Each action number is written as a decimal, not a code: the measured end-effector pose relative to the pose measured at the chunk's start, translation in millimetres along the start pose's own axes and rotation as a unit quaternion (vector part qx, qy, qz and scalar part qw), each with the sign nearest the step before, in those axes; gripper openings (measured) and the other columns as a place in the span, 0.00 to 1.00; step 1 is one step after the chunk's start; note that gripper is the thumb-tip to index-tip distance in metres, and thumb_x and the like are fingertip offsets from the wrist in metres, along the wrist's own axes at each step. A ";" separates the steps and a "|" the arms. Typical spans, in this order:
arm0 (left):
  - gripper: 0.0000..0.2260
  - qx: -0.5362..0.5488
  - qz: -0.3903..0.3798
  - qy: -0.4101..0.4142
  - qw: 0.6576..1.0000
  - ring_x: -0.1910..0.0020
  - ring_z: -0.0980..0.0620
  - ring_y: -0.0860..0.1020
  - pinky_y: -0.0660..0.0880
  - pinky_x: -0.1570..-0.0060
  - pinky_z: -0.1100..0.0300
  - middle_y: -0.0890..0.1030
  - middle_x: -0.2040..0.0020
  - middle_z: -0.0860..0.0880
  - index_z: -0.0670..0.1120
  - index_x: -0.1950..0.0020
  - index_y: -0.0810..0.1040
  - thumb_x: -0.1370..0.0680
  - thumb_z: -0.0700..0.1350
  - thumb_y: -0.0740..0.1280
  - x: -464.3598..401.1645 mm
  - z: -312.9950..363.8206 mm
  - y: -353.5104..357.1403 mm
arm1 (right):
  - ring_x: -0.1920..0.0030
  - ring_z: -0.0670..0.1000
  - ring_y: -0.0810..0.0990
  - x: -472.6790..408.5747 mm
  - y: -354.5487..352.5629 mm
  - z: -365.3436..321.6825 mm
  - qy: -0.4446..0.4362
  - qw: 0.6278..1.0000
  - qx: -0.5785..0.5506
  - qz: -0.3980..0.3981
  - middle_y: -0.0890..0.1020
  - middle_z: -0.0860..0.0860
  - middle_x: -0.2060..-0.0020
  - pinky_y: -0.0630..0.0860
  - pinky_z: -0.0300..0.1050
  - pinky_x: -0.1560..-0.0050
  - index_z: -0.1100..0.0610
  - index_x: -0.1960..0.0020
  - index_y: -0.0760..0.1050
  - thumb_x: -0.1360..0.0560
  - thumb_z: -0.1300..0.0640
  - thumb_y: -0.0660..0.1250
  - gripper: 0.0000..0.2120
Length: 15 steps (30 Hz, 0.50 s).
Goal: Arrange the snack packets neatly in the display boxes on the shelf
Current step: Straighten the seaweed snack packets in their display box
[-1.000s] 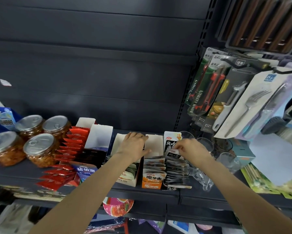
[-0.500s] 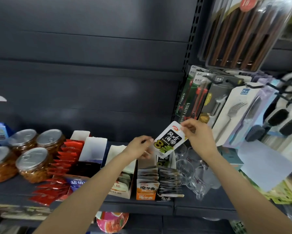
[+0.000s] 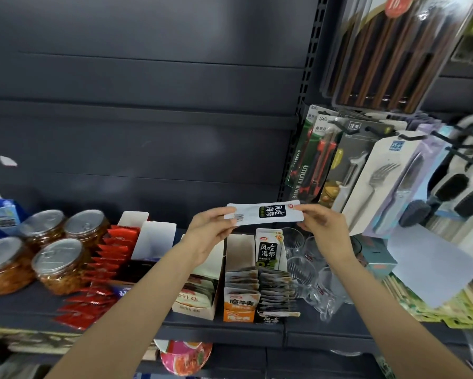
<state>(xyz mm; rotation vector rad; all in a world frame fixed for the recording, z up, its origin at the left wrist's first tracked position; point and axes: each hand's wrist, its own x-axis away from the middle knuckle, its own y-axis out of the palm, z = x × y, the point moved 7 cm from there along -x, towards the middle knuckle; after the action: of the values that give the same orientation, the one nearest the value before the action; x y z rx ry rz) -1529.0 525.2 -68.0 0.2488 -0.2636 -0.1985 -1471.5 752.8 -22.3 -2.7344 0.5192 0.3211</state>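
We saw the dark shelf (image 3: 229, 330) carrying display boxes (image 3: 270, 272) of stacked packets, jars (image 3: 57, 265) well to their left. Above the boxes, left hand (image 3: 210, 236) and right hand (image 3: 324, 228) each pinched one end of a white snack packet (image 3: 265, 213), held level, clear of the boxes.

The dark shelf (image 3: 229, 330) carries lidded jars (image 3: 56, 265), red packets (image 3: 93, 302), display boxes (image 3: 240, 296) and clear glasses (image 3: 309, 272)
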 end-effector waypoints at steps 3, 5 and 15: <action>0.21 -0.099 -0.008 0.072 0.992 0.51 0.53 0.80 0.78 0.52 0.62 0.81 0.48 0.49 0.49 0.38 0.76 0.27 0.31 0.68 10.0 12.0 3.1 | 0.52 0.49 0.80 5.8 6.1 13.8 0.116 0.981 -0.159 0.000 0.82 0.51 0.54 0.80 0.36 0.55 0.58 0.51 0.79 0.21 0.68 0.57 0.13; 0.25 -0.161 -0.019 0.120 0.979 0.50 0.53 0.80 0.78 0.50 0.60 0.80 0.45 0.52 0.54 0.36 0.74 0.27 0.31 0.69 16.8 18.8 5.1 | 0.55 0.47 0.82 8.8 9.9 17.6 0.130 0.975 -0.177 -0.015 0.83 0.52 0.54 0.80 0.36 0.58 0.56 0.47 0.78 0.22 0.68 0.59 0.12; 0.27 -0.206 -0.025 0.214 0.955 0.52 0.57 0.82 0.78 0.55 0.67 0.79 0.44 0.55 0.57 0.36 0.71 0.27 0.30 0.69 30.2 30.2 6.8 | 0.59 0.44 0.82 10.7 10.3 17.6 0.098 0.977 -0.186 -0.040 0.83 0.51 0.56 0.76 0.33 0.63 0.54 0.41 0.77 0.26 0.70 0.65 0.17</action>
<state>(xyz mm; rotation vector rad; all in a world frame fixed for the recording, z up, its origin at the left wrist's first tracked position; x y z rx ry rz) -1507.8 518.4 -31.0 -0.1188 0.2173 -0.2384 -1468.6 746.8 -44.4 -3.1642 0.4320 0.1396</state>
